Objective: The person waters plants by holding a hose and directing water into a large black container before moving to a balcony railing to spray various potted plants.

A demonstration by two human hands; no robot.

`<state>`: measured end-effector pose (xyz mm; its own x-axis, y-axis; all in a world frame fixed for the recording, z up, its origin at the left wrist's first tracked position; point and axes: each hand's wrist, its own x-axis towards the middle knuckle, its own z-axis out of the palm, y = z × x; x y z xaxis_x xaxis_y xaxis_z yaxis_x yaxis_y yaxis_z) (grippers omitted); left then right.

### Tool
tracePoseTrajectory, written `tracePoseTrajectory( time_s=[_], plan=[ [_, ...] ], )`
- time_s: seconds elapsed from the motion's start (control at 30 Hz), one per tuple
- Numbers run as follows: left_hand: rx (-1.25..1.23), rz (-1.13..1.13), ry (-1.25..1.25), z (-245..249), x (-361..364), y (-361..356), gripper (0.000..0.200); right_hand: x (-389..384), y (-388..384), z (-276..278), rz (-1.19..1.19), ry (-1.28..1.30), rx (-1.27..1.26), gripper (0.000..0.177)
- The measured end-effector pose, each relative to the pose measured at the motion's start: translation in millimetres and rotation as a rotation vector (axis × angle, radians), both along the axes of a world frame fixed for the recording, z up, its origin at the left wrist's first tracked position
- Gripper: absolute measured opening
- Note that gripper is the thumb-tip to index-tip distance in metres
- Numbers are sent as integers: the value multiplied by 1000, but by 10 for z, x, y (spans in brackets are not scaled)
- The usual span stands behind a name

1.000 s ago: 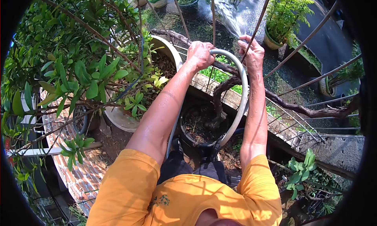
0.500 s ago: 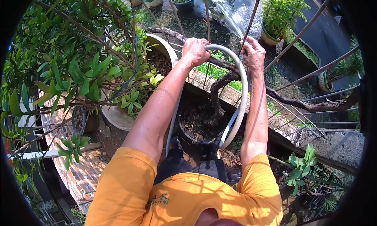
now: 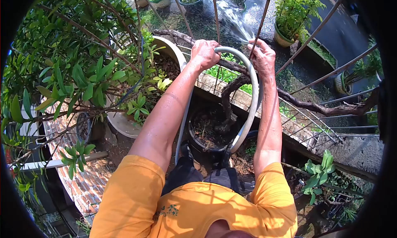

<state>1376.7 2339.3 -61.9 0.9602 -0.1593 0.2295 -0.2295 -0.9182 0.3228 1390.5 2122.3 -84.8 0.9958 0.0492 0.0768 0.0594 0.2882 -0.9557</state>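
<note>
A grey garden hose (image 3: 254, 91) loops between my two hands, its curve dropping over a black pot. My left hand (image 3: 204, 55) is closed around the hose close to the fence bars, above a rough woody branch (image 3: 326, 109). Beyond the branch, my right hand (image 3: 263, 58) grips the hose's end, with thumb and fingers pinched near the opening, which is mostly hidden by them. A fan of water (image 3: 237, 20) sprays out from these fingertips, away and to the left. One thin metal bar passes right by the right fingers.
Rusty metal fence bars (image 3: 318, 29) fan out ahead, over a concrete ledge (image 3: 359, 151). Below my arms stands a black pot (image 3: 193, 135) with a twisted trunk. Leafy branches (image 3: 78, 76) and a large pale pot (image 3: 175, 49) fill the left. Potted plants (image 3: 291, 20) stand beyond the fence.
My right hand has shifted slightly left with the hose end. The water spreads wider and more to the left. The hose loop has moved a little; my left hand stays in place.
</note>
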Motion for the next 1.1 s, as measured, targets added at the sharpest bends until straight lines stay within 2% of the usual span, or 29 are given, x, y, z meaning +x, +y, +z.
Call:
tracePoseTrajectory(
  time_s=[0.33, 0.43, 0.57, 0.7, 0.87, 1.1],
  plan=[
    [-18, 20, 46, 67, -37, -26, 16, -32, -22, 24, -57, 38, 62, 16],
    [-12, 21, 52, 85, -37, -34, 17, -19, -16, 1, 11, 18, -30, 15],
    [-16, 17, 51, 85, -41, -34, 18, -62, -15, 43, -15, 21, 74, 16],
    [-17, 23, 20, 93, -45, -38, 14, -75, -3, 34, 2, -10, 40, 16],
    [4, 13, 56, 69, -21, -18, 19, -80, -54, 58, 13, 50, 186, 17],
    [15, 19, 48, 52, -13, -27, 18, -74, -56, 45, 45, 51, 112, 18]
  ],
)
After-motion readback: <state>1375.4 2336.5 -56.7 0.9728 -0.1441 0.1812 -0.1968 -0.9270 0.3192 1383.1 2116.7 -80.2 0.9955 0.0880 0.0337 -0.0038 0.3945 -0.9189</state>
